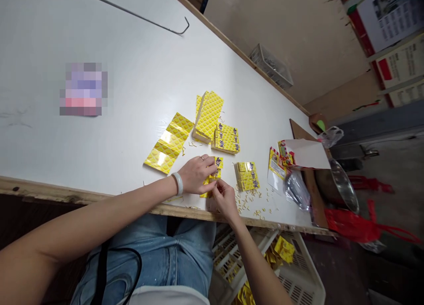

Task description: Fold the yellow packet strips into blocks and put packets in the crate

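Note:
A small yellow printed card sheet (218,162) with purple figures lies near the table's front edge, partly hidden under my hands. My left hand (198,175), palm down with bent fingers, holds it against the table. Close beside the left thumb, my right hand (225,197) pinches at the card's near edge; what lies between its fingertips is mostly covered. Just beyond the hands is a stack of yellow printed cards (227,138), and a second, smaller card stack (247,176) stands to the right. Behind them rises a tall stack of patterned yellow sheets (209,115).
A creased yellow sheet (168,144) lies to the left. Yellow paper scraps (251,203) litter the right front. A metal rod (132,11) lies at the back left. White plastic crates (298,269) with yellow pieces stand below the edge. A metal bowl (344,186) is at right.

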